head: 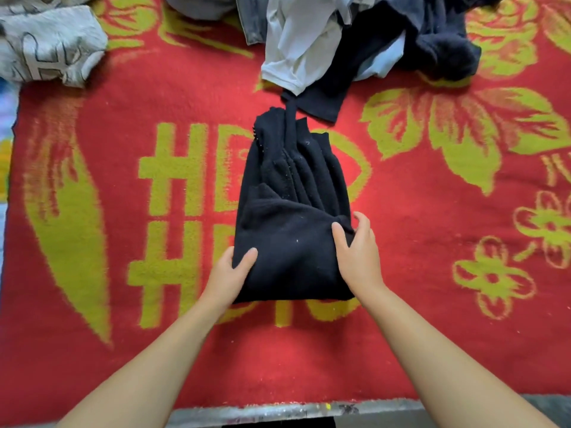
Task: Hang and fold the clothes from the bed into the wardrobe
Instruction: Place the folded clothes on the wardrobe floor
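A black fleece garment (290,211), folded into a narrow bundle, lies in the middle of the bed on a red blanket (432,227) with yellow-green flowers and letters. My left hand (230,274) grips its near left edge, thumb on top and fingers tucked under the cloth. My right hand (358,251) holds the near right edge, thumb on top and fingers curled round the side. A pile of unfolded clothes (355,38), black, white, pale blue and denim, lies at the far side of the bed. The wardrobe is out of view.
A grey patterned cloth (46,41) is bunched at the far left corner. The bed's near edge meets a grey paint-flecked strip (278,410) at the bottom of the view. Pale bedding shows along the left edge (4,143).
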A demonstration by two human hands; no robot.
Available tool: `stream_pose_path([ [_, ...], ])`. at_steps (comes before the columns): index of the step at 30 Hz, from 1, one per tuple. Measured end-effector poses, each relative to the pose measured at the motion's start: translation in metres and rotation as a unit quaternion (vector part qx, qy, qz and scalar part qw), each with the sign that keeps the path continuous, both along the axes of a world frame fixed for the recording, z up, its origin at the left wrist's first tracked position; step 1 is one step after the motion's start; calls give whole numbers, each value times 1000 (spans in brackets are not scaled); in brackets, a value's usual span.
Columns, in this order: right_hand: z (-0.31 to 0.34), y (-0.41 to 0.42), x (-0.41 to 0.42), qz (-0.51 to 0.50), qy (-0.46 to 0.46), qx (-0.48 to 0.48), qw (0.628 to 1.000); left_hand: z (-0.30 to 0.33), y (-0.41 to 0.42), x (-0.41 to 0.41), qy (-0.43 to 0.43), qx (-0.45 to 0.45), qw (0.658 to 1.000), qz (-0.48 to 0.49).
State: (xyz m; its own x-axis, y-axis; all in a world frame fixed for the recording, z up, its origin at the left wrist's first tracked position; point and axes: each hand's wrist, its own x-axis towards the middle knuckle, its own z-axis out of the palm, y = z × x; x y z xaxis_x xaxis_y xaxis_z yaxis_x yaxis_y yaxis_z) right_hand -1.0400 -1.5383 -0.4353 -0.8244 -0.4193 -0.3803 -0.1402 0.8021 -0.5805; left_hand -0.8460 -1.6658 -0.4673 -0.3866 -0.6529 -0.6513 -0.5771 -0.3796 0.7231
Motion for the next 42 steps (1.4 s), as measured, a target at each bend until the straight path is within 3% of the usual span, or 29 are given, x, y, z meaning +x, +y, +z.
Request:
stream_pose_path([
  [2,-1,3,5,38,11,78,996,-2,4,2,-59,-103,992,-41],
  [4,-1,0,4,67,0,146,987,-3,5,-4,-122,-139,982,-50],
  [6,3,-9,0,89,5,164,983,-1,1,-9,-197,-187,958,-87],
  [8,10,-11,1,137,82,133,978,9,-2,-14,-228,-274,928,-108],
  [9,15,-10,5,170,152,95,969,14,0,-15,-210,-348,904,-131],
  [12,20,2,36,316,310,1,897,20,13,-22,-107,-529,786,-303],
  [13,18,7,48,365,318,4,875,18,17,-24,-93,-535,756,-366],
  [15,9,17,58,403,288,63,866,10,22,-28,-111,-507,739,-430],
  [18,-7,11,33,380,209,127,892,-7,16,-32,-177,-439,765,-436],
  [25,-32,-8,6,426,151,178,874,-37,15,-43,-249,-396,770,-434],
  [28,-22,-3,7,444,145,198,862,-18,14,-35,-218,-385,770,-459],
  [30,-9,6,10,466,147,176,855,-3,16,-19,-155,-415,743,-502],
  [33,7,31,21,509,211,155,820,2,15,12,-120,-455,655,-591],
  [38,5,71,58,542,236,179,786,-3,7,10,-194,-435,665,-576],
  [42,5,33,35,484,239,217,813,-2,16,-11,-241,-415,657,-581],
])
